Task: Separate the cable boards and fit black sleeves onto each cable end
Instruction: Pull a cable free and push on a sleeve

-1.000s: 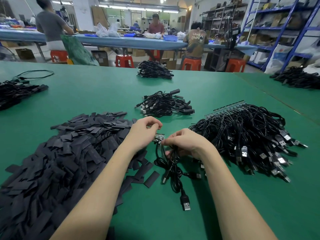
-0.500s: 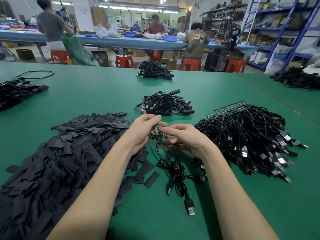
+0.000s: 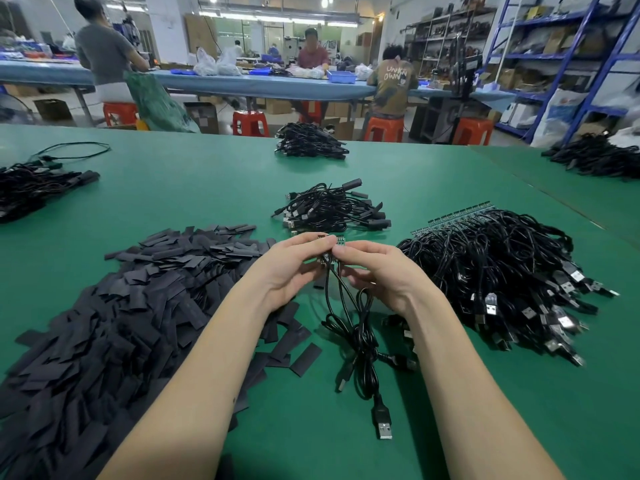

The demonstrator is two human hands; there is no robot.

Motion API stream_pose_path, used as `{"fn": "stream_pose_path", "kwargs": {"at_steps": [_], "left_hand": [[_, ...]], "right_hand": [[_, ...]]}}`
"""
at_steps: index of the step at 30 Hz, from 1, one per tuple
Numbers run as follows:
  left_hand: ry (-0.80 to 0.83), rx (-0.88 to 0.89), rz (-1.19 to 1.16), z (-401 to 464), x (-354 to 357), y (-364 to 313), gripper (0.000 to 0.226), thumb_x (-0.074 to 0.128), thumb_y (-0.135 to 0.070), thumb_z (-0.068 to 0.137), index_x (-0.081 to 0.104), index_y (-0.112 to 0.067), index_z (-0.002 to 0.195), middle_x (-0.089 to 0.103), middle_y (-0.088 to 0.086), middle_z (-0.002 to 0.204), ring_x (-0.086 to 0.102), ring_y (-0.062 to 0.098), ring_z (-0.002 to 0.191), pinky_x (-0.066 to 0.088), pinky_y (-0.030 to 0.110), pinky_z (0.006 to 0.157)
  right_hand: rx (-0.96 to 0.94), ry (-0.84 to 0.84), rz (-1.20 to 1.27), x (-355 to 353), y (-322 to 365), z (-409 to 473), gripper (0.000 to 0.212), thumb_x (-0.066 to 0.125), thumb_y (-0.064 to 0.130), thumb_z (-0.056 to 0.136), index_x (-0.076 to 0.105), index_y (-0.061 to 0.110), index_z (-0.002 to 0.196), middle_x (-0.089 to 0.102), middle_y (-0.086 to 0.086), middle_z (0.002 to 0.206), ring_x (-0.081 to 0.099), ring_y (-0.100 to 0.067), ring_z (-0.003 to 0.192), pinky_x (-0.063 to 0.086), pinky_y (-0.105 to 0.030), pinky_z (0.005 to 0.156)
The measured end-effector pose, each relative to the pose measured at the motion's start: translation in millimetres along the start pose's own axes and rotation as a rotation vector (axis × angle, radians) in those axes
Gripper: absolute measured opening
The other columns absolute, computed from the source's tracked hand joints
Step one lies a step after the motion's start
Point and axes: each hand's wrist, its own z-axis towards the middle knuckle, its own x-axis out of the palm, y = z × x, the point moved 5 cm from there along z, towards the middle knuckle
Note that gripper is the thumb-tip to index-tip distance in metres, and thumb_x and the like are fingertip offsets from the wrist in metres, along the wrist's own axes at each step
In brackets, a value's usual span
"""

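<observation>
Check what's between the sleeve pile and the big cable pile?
Head view: both hands, left hand and right hand, pinching small boards, their cables hanging to the green table.

Five heaps of black cables (image 3: 495, 271) are counted on the green table (image 3: 194, 188), and one heap of black sleeves (image 3: 114, 306). Three cables (image 3: 360, 337) hang below the grip. Four orange stools (image 3: 250, 122) are seen.

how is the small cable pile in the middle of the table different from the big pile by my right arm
The small cable pile has far fewer cables than the big pile. The small one's ends look sleeved in black; the big one shows a strip of joined boards along its far edge. Both are black USB cables.
</observation>
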Motion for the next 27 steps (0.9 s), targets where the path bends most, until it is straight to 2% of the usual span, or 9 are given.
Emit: {"fn": "stream_pose_path", "kwargs": {"at_steps": [5, 8, 13, 14, 16, 18, 22, 25, 27], "left_hand": [[0.013, -0.009, -0.004, -3.3, 0.7, -2.9, 0.017, 0.078, -0.014, 0.075, 0.075, -0.012, 0.091, 0.076, 0.000, 0.083, 0.067, 0.005, 0.065, 0.055, 0.017, 0.062], [0.025, -0.030, -0.065, -4.1, 1.9, -3.0, 0.020, 0.077, -0.016, 0.068, 0.075, -0.013, 0.087, 0.073, 0.001, 0.083, 0.060, 0.007, 0.071, 0.050, 0.019, 0.074], [0.041, -0.092, -0.218, -6.0, 4.4, 0.8, 0.027, 0.078, -0.015, 0.070, 0.071, -0.007, 0.094, 0.067, 0.007, 0.089, 0.057, 0.014, 0.076, 0.047, 0.031, 0.095], [0.066, -0.092, -0.251, -6.6, 6.7, 1.4, 0.027, 0.077, -0.015, 0.071, 0.070, -0.005, 0.096, 0.068, 0.008, 0.086, 0.061, 0.015, 0.073, 0.051, 0.029, 0.093], [0.126, -0.091, -0.262, -8.9, 11.6, 0.9, 0.020, 0.075, -0.017, 0.074, 0.072, -0.006, 0.091, 0.070, 0.008, 0.081, 0.066, 0.017, 0.066, 0.061, 0.026, 0.072], [0.194, -0.092, -0.219, -13.0, 12.5, -2.5, 0.011, 0.072, -0.017, 0.079, 0.077, -0.007, 0.082, 0.071, 0.007, 0.078, 0.068, 0.016, 0.063, 0.058, 0.024, 0.059], [0.200, -0.206, -0.226, -16.5, -5.6, -6.4, 0.007, 0.074, -0.013, 0.080, 0.075, -0.009, 0.073, 0.067, 0.002, 0.076, 0.064, 0.011, 0.056, 0.054, 0.018, 0.048], [0.214, -0.242, -0.198, -17.5, -13.2, -5.7, 0.014, 0.083, -0.011, 0.068, 0.074, -0.008, 0.077, 0.066, 0.004, 0.080, 0.063, 0.011, 0.058, 0.054, 0.016, 0.049], [0.205, -0.231, -0.006, -15.4, -14.6, -3.8, 0.009, 0.083, -0.010, 0.071, 0.077, -0.011, 0.078, 0.068, 0.003, 0.080, 0.063, 0.009, 0.060, 0.055, 0.016, 0.053]], "right_hand": [[0.080, 0.055, 0.137, 5.2, -5.8, 1.1, 0.021, 0.085, 0.020, 0.063, 0.081, 0.016, 0.083, 0.072, 0.003, 0.074, 0.063, -0.005, 0.057, 0.049, -0.013, 0.051], [0.164, 0.046, 0.319, 11.6, -13.8, 2.5, 0.007, 0.085, 0.017, 0.060, 0.081, 0.016, 0.066, 0.072, 0.001, 0.071, 0.063, -0.005, 0.055, 0.052, -0.013, 0.051], [0.206, 0.070, 0.500, 20.1, -20.6, 1.3, 0.011, 0.085, 0.014, 0.062, 0.079, 0.009, 0.069, 0.070, -0.003, 0.072, 0.065, -0.010, 0.056, 0.056, -0.016, 0.055], [0.209, 0.090, 0.550, 22.4, -21.7, 0.7, 0.011, 0.085, 0.014, 0.064, 0.079, 0.006, 0.069, 0.071, -0.004, 0.073, 0.067, -0.011, 0.056, 0.058, -0.018, 0.056], [0.211, 0.122, 0.629, 24.3, -20.7, -0.7, 0.011, 0.083, 0.012, 0.068, 0.078, 0.002, 0.073, 0.073, -0.006, 0.076, 0.070, -0.014, 0.058, 0.059, -0.022, 0.056], [0.173, 0.119, 0.543, 21.7, -13.7, -3.0, 0.013, 0.084, 0.014, 0.069, 0.079, 0.007, 0.079, 0.073, -0.004, 0.076, 0.071, -0.014, 0.061, 0.059, -0.020, 0.061], [-0.109, -0.169, 0.199, -10.2, 18.7, -3.5, 0.042, 0.089, 0.025, 0.064, 0.072, 0.016, 0.102, 0.074, 0.002, 0.082, 0.067, -0.009, 0.065, 0.054, -0.019, 0.058], [-0.280, -0.398, 0.057, -27.8, 36.3, -9.4, 0.026, 0.087, 0.022, 0.077, 0.072, 0.018, 0.097, 0.074, 0.001, 0.086, 0.065, -0.007, 0.060, 0.050, -0.017, 0.053], [-0.253, -0.330, 0.219, -24.8, 37.2, -10.9, 0.026, 0.085, 0.021, 0.080, 0.069, 0.018, 0.100, 0.072, 0.004, 0.082, 0.061, -0.006, 0.055, 0.047, -0.016, 0.049]]}}
